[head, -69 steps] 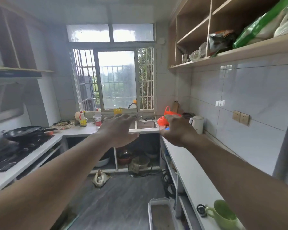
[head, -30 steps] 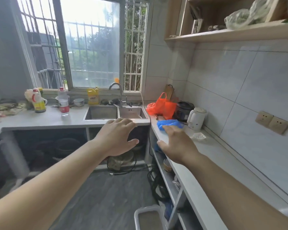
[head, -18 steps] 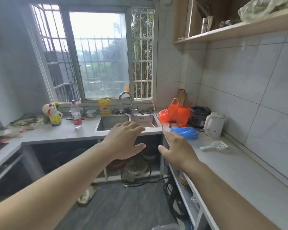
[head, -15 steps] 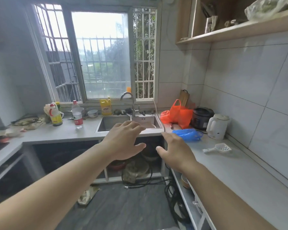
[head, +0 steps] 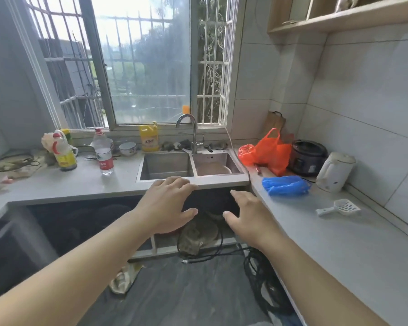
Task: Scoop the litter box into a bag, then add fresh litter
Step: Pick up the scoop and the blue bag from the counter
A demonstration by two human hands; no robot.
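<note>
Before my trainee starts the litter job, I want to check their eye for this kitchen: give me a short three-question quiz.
1. True or false: the right hand holds the white litter scoop.
2. What lies between the orange plastic bag and the scoop? A) blue plastic bag B) water bottle C) bowl
3. Fill in: the white kettle stands beside the black ____.

Key: 1 false, both hands are empty; 2 A, blue plastic bag; 3 rice cooker.

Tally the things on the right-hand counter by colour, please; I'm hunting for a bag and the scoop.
Orange: 1, the plastic bag
Blue: 1, the bundle of bags
Black: 1, the cooker
White: 2, the kettle and the scoop
Total: 5
</note>
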